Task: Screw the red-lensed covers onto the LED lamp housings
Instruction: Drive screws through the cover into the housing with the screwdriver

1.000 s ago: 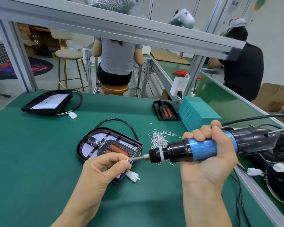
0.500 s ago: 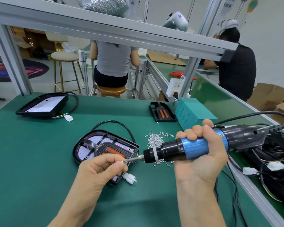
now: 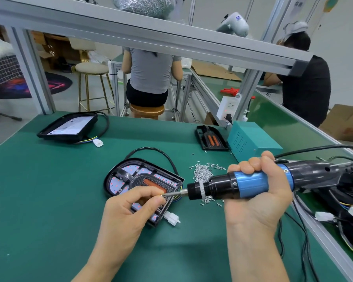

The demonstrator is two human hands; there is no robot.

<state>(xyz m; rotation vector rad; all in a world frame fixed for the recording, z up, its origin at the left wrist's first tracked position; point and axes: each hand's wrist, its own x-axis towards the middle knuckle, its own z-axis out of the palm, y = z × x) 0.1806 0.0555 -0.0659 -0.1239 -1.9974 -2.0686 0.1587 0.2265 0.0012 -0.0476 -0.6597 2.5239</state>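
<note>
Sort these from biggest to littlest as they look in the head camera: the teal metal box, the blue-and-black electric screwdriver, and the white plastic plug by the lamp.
1. Blue-and-black electric screwdriver, though nearness to the camera enlarges it.
2. Teal metal box.
3. White plastic plug, clearly the smallest.

Green bench (image 3: 39, 200), lamp housing (image 3: 118, 180), screws (image 3: 202, 171)

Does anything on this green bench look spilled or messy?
Yes: the small silver screws lie in a loose heap on the green mat, not in a tray. Strays have scattered toward the teal metal box, and more lie under the blue-and-black electric screwdriver.
</note>
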